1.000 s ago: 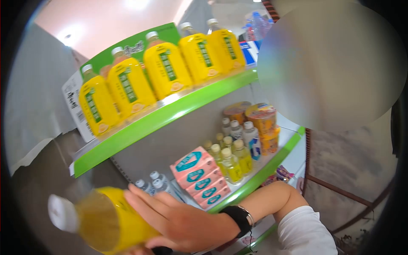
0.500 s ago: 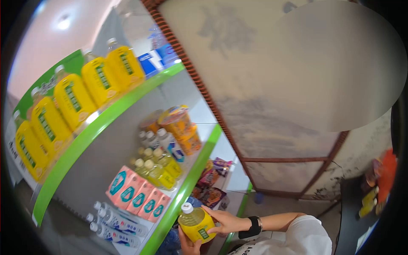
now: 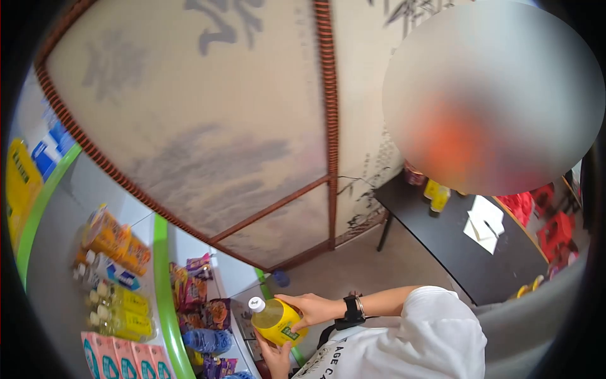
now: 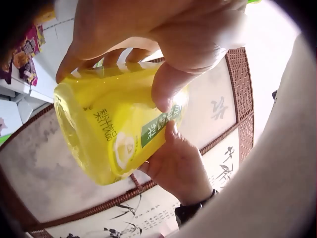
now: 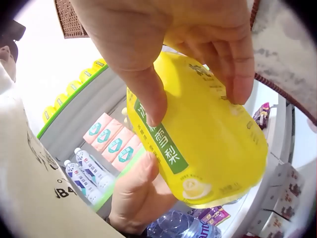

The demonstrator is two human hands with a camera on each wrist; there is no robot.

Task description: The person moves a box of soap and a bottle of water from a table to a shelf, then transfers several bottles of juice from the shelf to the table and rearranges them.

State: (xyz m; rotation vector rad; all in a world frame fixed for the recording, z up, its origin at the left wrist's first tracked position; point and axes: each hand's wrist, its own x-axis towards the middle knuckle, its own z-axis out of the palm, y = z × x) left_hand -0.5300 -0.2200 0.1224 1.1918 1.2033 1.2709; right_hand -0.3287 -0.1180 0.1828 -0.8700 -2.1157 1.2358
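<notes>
Both hands hold a large bottle of pear drink (image 3: 278, 322) with a yellow label and white cap, close to the body. My right hand (image 3: 319, 309), with a black band at its wrist, grips the bottle's upper side in the head view. Around the lower side curls my left hand (image 3: 276, 359). In the left wrist view the left hand (image 4: 153, 29) spans the bottle, its thumb lying on the label near the right thumb. The right wrist view shows the right thumb and fingers on opposite sides of the bottle (image 5: 213, 134).
Green-edged shelves (image 3: 165, 278) stand at left with pink tissue packs (image 3: 123, 357), small yellow drinks (image 3: 126, 312), noodle cups (image 3: 113, 237) and snack packets (image 3: 196, 290). A folding screen (image 3: 189, 126) stands beyond. At right, a black table (image 3: 435, 234) bears papers (image 3: 485, 224) and bottles (image 3: 437, 194).
The head view has swung right, from the shelves toward the screen and black table. The bottle, first large and near the camera, is now lower and farther off, in both hands.
</notes>
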